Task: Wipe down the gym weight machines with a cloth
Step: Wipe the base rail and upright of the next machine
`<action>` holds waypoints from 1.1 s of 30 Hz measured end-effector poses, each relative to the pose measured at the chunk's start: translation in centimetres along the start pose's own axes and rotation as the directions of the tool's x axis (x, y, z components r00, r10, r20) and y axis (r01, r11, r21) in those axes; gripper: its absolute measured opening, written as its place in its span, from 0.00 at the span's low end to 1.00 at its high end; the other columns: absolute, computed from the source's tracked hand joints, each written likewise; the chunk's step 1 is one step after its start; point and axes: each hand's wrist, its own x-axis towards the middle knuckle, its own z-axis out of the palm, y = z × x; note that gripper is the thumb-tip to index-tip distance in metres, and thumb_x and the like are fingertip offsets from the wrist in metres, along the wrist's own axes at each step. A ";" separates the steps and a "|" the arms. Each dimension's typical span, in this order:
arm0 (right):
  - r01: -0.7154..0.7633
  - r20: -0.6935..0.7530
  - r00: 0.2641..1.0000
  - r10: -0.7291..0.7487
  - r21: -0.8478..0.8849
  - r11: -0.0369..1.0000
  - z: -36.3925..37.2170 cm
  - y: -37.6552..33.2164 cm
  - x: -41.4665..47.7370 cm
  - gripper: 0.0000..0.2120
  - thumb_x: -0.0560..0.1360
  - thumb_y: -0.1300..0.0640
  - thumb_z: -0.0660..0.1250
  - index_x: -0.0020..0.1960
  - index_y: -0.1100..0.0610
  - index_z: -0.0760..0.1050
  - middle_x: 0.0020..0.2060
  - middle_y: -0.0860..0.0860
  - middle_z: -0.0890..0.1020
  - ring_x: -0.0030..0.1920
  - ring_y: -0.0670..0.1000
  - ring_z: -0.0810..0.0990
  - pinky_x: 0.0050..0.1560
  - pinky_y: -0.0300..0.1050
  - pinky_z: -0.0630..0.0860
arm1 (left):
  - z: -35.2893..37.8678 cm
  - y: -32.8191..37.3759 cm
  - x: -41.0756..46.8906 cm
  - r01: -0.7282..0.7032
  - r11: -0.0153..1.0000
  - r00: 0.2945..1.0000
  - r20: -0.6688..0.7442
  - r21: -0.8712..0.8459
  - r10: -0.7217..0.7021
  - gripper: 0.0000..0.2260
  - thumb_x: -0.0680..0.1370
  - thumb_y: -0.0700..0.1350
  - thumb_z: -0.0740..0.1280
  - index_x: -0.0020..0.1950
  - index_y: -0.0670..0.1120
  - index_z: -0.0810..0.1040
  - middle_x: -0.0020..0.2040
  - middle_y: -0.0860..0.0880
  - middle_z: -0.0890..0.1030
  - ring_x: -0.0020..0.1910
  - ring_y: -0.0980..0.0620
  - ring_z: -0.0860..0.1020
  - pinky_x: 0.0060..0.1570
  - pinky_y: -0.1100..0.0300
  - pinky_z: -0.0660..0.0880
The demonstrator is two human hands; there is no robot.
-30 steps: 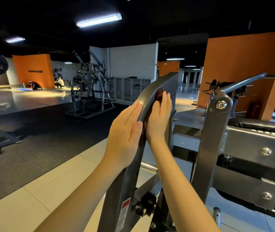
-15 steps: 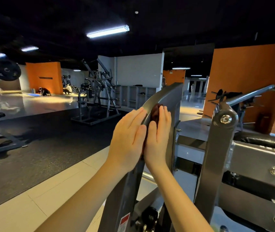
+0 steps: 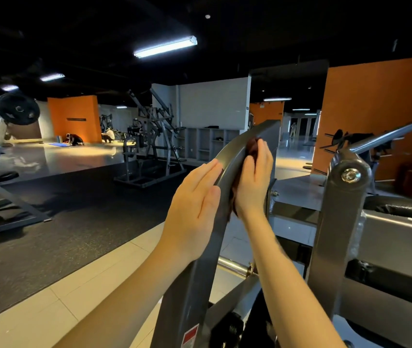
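Observation:
A grey curved steel arm (image 3: 237, 149) of a weight machine rises in front of me. My right hand (image 3: 252, 182) presses a dark maroon cloth (image 3: 252, 146) flat against the arm's right face, fingers straight; most of the cloth is hidden under the hand. My left hand (image 3: 195, 204) lies flat with straight fingers on the arm's left edge, opposite the right hand.
The same machine's grey upright post (image 3: 338, 222) with a bolt and a black pad (image 3: 406, 209) stand at right. Another plate-loaded machine (image 3: 149, 146) stands across the black rubber floor (image 3: 61, 222). A weight plate (image 3: 18, 109) hangs at far left. People crouch in the distance.
Both hands stay pressed on the arm; the right hand with the cloth has slid down it a little. My view has tilted upward.

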 end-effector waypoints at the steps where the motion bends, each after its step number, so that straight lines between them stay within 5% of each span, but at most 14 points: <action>1: -0.069 -0.021 0.997 0.069 -0.001 0.998 0.0 0.1 1.5 0.23 0.81 0.57 0.52 0.75 0.59 0.62 0.73 0.55 0.64 0.74 0.50 0.61 0.75 0.51 0.59 | 0.0 -0.1 0.0 0.000 1.000 1.000 -0.002 0.000 0.000 0.24 0.81 0.54 0.48 0.74 0.47 0.65 0.72 0.55 0.67 0.72 0.63 0.61 0.71 0.66 0.57; 4: -0.114 -0.025 0.993 0.115 0.024 0.993 0.1 -0.9 0.3 0.22 0.82 0.58 0.52 0.76 0.58 0.61 0.75 0.54 0.61 0.76 0.50 0.57 0.76 0.51 0.56 | 0.0 0.0 0.0 -0.010 1.000 1.000 -0.013 -0.008 0.010 0.23 0.81 0.54 0.48 0.74 0.48 0.65 0.72 0.54 0.68 0.71 0.63 0.62 0.71 0.67 0.57; 7: 0.073 0.037 0.997 -0.074 0.038 0.997 0.2 -2.7 -6.9 0.25 0.80 0.51 0.51 0.76 0.53 0.57 0.76 0.48 0.59 0.77 0.47 0.53 0.77 0.39 0.50 | 0.0 0.1 0.0 -0.017 0.997 1.000 -0.027 -0.072 0.015 0.22 0.81 0.53 0.49 0.73 0.49 0.66 0.71 0.54 0.69 0.71 0.61 0.64 0.71 0.64 0.59; 9: 0.145 0.077 0.986 -0.147 0.034 0.989 0.0 -2.3 -8.1 0.24 0.80 0.50 0.50 0.76 0.52 0.56 0.76 0.48 0.59 0.77 0.47 0.53 0.77 0.41 0.51 | -0.1 0.1 0.0 -0.024 0.996 0.999 -0.031 -0.083 0.021 0.22 0.81 0.53 0.49 0.73 0.49 0.66 0.71 0.54 0.69 0.71 0.61 0.64 0.71 0.64 0.60; 13: -0.022 0.031 0.999 0.022 0.021 1.000 0.2 -2.5 -2.5 0.26 0.79 0.53 0.50 0.76 0.55 0.58 0.76 0.51 0.60 0.77 0.48 0.54 0.77 0.50 0.54 | -0.2 0.0 -0.1 -0.024 0.996 0.998 -0.052 -0.090 0.019 0.21 0.81 0.52 0.49 0.72 0.49 0.67 0.70 0.56 0.69 0.69 0.65 0.65 0.68 0.70 0.59; 18: 0.084 0.080 0.993 -0.087 0.042 0.996 0.0 -2.8 -8.7 0.22 0.81 0.52 0.50 0.74 0.48 0.55 0.76 0.45 0.57 0.78 0.46 0.50 0.76 0.37 0.48 | -0.2 -0.3 -0.3 -0.001 0.995 0.996 -0.093 -0.101 -0.009 0.22 0.82 0.51 0.49 0.71 0.45 0.71 0.68 0.54 0.72 0.68 0.64 0.67 0.68 0.68 0.61; 21: 0.132 0.149 0.980 -0.130 -0.001 0.991 -0.7 -2.4 -10.2 0.23 0.80 0.51 0.50 0.75 0.50 0.56 0.76 0.46 0.58 0.78 0.47 0.52 0.77 0.42 0.49 | -0.3 -0.2 -0.5 0.026 0.995 0.994 -0.106 -0.092 -0.036 0.20 0.83 0.48 0.50 0.71 0.46 0.71 0.69 0.54 0.72 0.68 0.64 0.66 0.68 0.68 0.61; 25: -0.034 0.080 0.996 0.034 -0.002 0.999 -0.5 -3.0 -5.7 0.26 0.79 0.55 0.50 0.76 0.55 0.58 0.77 0.51 0.59 0.77 0.49 0.53 0.77 0.53 0.53 | -0.4 -0.2 -2.9 0.035 0.998 0.998 -0.056 -0.046 -0.038 0.20 0.83 0.48 0.48 0.75 0.48 0.61 0.73 0.59 0.62 0.72 0.67 0.58 0.70 0.72 0.53; 33: 0.062 0.146 0.987 -0.060 -0.010 0.998 -1.3 -1.5 -14.5 0.23 0.81 0.52 0.50 0.75 0.51 0.56 0.77 0.50 0.59 0.78 0.49 0.54 0.77 0.52 0.53 | -0.5 -2.0 -8.4 0.016 0.999 0.997 -0.076 -0.045 -0.020 0.21 0.82 0.47 0.49 0.75 0.48 0.58 0.75 0.60 0.58 0.75 0.60 0.58 0.72 0.66 0.53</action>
